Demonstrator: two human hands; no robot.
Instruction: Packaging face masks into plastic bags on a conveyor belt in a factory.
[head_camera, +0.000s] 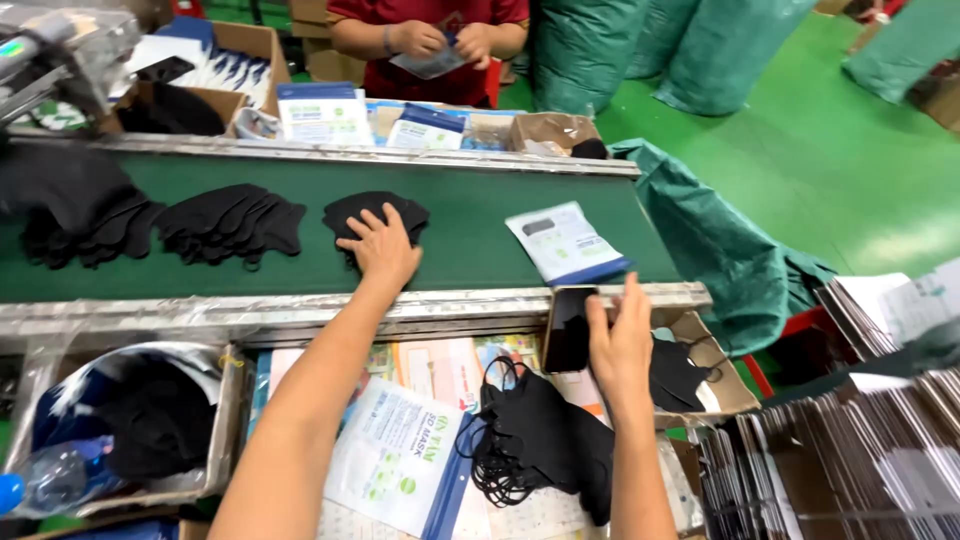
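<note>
We see the left hand (382, 248) stretched out flat over the green conveyor belt (470, 225), palm down and fingers spread, pressing on a small stack of black masks (372, 212); the fingers lie on top of the stack rather than curling round it, so the hand is open and touching, not gripping. Further out to the left of that hand on the same belt lie two more fanned piles of black masks (232, 222), well apart from the fingertips. To the right of the left hand, on the belt, sits a white and blue flat packet (565, 243), lying alone. Our right hand (620, 345) is nearer to us, at the metal edge of the belt, with thumb and fingers closed lightly on a dark flat object (570, 328) held upright; we cannot tell exactly what it is. Just below and left of the right hand a loose heap of black masks with ear loops (535, 440) rests on printed packets (400, 465). Just to the right of the right hand an open cardboard box (715, 385) holds more black masks. Beyond the belt, across from the left hand, another person's two hands (440, 42) hold a small packet.
</note>
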